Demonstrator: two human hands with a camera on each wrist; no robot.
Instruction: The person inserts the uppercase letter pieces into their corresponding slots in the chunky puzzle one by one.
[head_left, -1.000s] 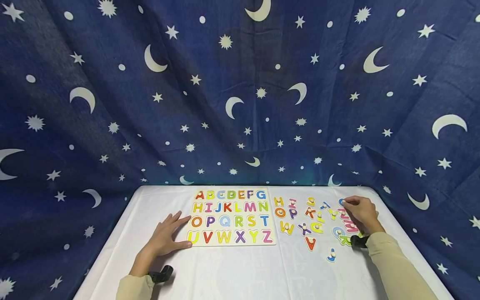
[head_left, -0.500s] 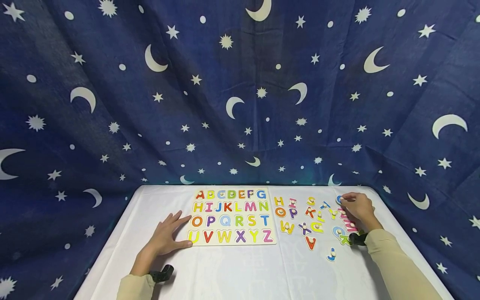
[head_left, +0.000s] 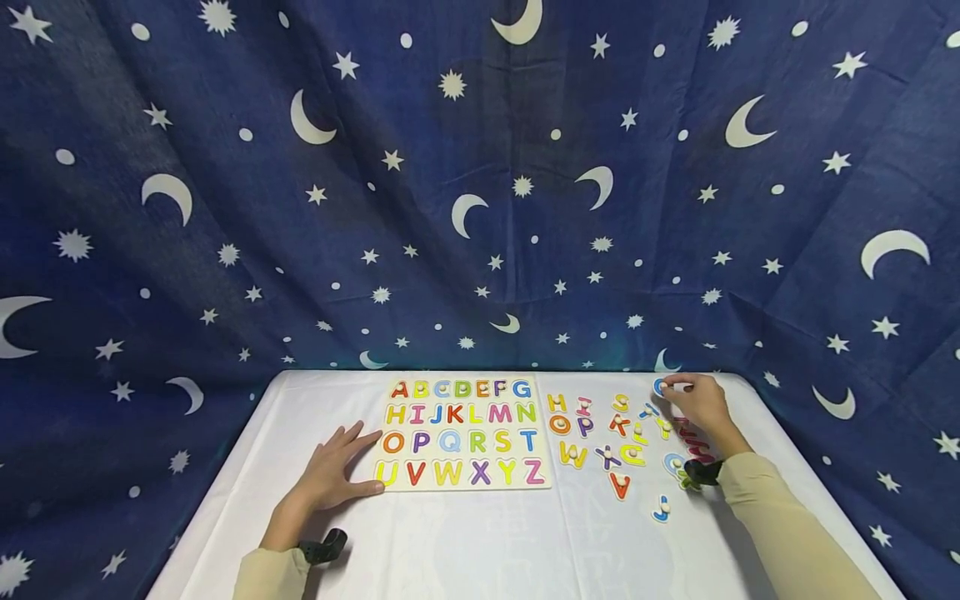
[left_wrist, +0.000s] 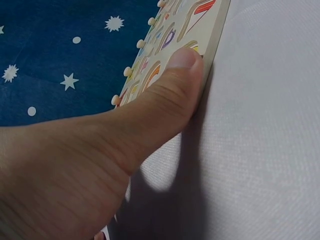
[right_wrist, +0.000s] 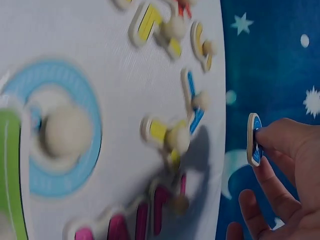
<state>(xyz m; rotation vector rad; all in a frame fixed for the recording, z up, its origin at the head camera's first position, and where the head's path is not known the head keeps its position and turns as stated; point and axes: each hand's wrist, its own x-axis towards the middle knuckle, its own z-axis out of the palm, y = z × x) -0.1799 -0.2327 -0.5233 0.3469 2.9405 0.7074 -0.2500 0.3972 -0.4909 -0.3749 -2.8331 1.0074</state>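
Observation:
My right hand [head_left: 701, 406] pinches a blue letter puzzle piece [right_wrist: 255, 140], rounded like a G, by its knob. In the right wrist view the piece is held on edge, raised off the table. Loose letter pieces lie below that hand, among them a light blue Q [right_wrist: 52, 182], a yellow Y [head_left: 664, 428] and a pink M [head_left: 701, 453]. The letter board [head_left: 469, 492] lies flat on the left, with knobbed pieces along its top row from A to F. My left hand [head_left: 328, 473] rests at the board's left edge, thumb [left_wrist: 172, 90] on its near corner.
More loose letters lie right of the board, including an orange O [head_left: 559, 425], a red V [head_left: 619, 486] and a blue J [head_left: 662, 509] nearest me. A starry blue curtain [head_left: 480, 208] hangs behind the white table [head_left: 450, 550].
My right hand has lifted the blue letter piece and carried it left and slightly toward the far edge. The left hand stays on the board.

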